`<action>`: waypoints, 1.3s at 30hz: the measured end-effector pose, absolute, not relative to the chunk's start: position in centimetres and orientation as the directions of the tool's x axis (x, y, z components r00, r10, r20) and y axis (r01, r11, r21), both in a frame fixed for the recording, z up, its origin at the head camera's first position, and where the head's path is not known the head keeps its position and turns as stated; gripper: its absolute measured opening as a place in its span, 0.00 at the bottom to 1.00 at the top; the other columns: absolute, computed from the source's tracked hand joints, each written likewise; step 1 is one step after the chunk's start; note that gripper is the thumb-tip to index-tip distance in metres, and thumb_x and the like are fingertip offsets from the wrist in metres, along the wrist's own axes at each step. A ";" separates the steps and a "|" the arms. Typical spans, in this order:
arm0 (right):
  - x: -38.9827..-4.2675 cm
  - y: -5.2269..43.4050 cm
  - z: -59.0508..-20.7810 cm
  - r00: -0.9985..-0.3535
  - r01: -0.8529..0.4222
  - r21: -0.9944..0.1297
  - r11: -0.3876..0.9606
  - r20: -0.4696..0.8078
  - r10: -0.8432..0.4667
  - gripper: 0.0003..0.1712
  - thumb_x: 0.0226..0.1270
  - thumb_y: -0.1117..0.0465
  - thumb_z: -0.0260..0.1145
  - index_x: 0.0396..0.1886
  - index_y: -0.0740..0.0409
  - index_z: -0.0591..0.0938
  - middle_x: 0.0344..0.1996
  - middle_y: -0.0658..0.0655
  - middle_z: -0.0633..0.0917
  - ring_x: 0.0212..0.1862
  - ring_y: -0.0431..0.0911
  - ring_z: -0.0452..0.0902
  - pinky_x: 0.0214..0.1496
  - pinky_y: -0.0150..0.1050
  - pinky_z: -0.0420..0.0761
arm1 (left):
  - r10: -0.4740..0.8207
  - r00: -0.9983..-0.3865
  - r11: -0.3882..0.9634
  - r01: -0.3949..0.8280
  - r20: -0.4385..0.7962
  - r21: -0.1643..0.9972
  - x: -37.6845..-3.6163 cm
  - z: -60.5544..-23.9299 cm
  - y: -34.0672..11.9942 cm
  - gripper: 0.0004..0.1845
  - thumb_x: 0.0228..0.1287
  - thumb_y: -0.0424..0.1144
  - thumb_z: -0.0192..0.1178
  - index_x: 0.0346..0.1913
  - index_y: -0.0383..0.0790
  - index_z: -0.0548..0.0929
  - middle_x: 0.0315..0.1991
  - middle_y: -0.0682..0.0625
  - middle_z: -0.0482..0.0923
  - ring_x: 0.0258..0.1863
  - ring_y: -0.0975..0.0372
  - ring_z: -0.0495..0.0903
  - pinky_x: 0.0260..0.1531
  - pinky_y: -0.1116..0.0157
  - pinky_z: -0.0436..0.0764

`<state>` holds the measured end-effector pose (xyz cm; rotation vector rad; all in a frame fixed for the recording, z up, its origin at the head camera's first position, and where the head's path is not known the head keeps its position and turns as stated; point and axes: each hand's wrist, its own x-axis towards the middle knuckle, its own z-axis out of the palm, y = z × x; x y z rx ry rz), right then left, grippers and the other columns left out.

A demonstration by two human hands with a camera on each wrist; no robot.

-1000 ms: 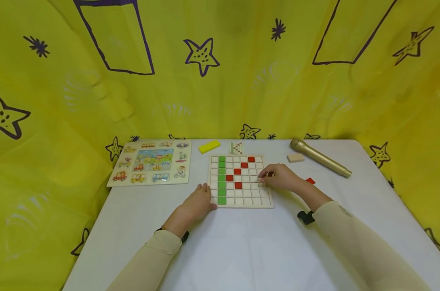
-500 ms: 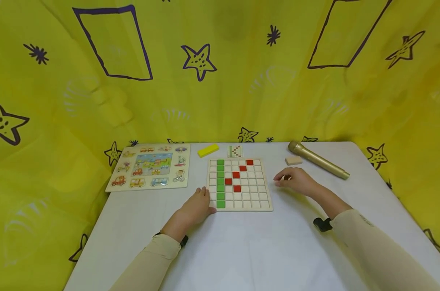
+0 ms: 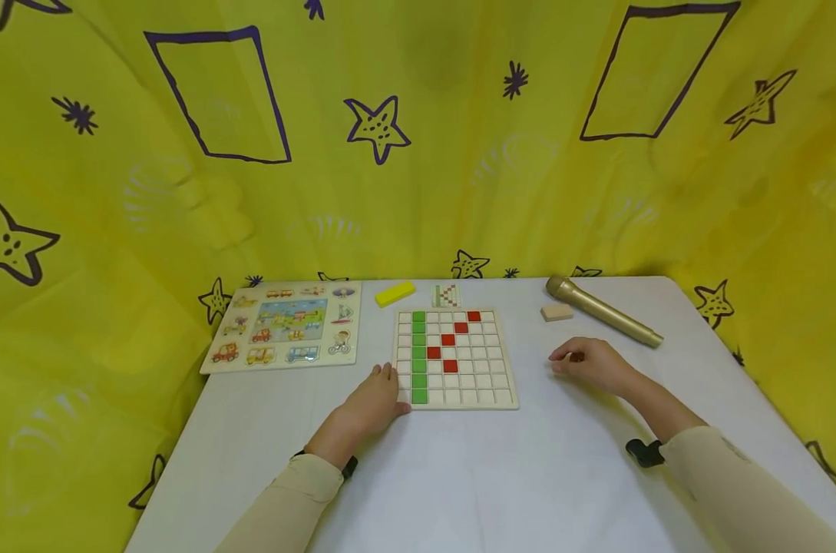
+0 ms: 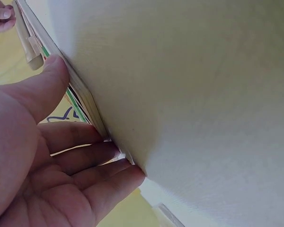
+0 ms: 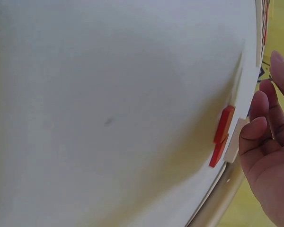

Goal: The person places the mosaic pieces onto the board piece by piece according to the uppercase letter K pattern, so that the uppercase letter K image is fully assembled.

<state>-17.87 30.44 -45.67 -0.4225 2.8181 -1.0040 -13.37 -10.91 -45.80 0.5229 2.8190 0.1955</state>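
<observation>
A square grid board (image 3: pixel 483 405) lies flat on the table. One column holds green tiles (image 3: pixel 419 359), and several red tiles (image 3: pixel 448 339) form a slanting line beside it. My left hand (image 3: pixel 371 399) rests at the board's near left corner, fingers along the left edge and thumb against the front edge; in the left wrist view the thumb (image 4: pixel 56 68) presses the board's side. To the right of the board hovers my right hand (image 3: pixel 597 366), fingers loosely bent with nothing between them. Below it, two loose red tiles (image 5: pixel 224 125) show in the right wrist view, hidden in the head view.
A small pattern card (image 3: pixel 447 296) lies behind the board, with a yellow block (image 3: pixel 394 293) to its left. Farther left is a picture puzzle (image 3: pixel 279 361). At the back right are a pale wooden block (image 3: pixel 557 312) and a gold microphone (image 3: pixel 607 313). A yellow curtain (image 3: pixel 418 207) hangs behind.
My right hand has left the board's right edge and moved right, over the loose red tiles. The left hand stays at the corner. The head view has tilted slightly upward.
</observation>
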 end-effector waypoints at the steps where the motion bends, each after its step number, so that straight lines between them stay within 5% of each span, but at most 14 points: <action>1: -17.7 30.7 -45.8 -0.954 -0.221 -0.636 0.740 -0.015 -0.299 0.09 0.65 0.59 0.73 0.43 0.55 0.89 0.37 0.50 0.85 0.38 0.46 0.74 0.38 0.36 0.76 | 0.370 -0.899 0.925 0.335 -0.232 0.177 -13.3 -45.8 -10.9 0.41 0.72 0.52 0.60 0.70 0.18 0.63 0.72 0.27 0.61 0.73 0.39 0.60 0.71 0.53 0.64; 32: -16.5 33.6 -46.6 -0.956 -0.252 -0.571 0.781 0.024 -0.291 0.16 0.61 0.63 0.76 0.48 0.64 0.87 0.37 0.53 0.82 0.37 0.45 0.73 0.37 0.34 0.75 | 0.390 -0.899 0.915 0.354 -0.199 0.192 -13.2 -45.7 -10.9 0.40 0.72 0.50 0.61 0.69 0.16 0.64 0.70 0.26 0.62 0.72 0.38 0.61 0.71 0.52 0.65; 39: -16.7 33.7 -46.7 -0.951 -0.278 -0.556 0.784 0.046 -0.305 0.14 0.59 0.61 0.78 0.41 0.63 0.87 0.38 0.54 0.82 0.36 0.44 0.72 0.36 0.33 0.74 | 0.387 -0.900 0.914 0.347 -0.200 0.209 -13.1 -45.5 -11.0 0.41 0.71 0.49 0.61 0.69 0.16 0.63 0.70 0.25 0.62 0.72 0.37 0.61 0.71 0.52 0.65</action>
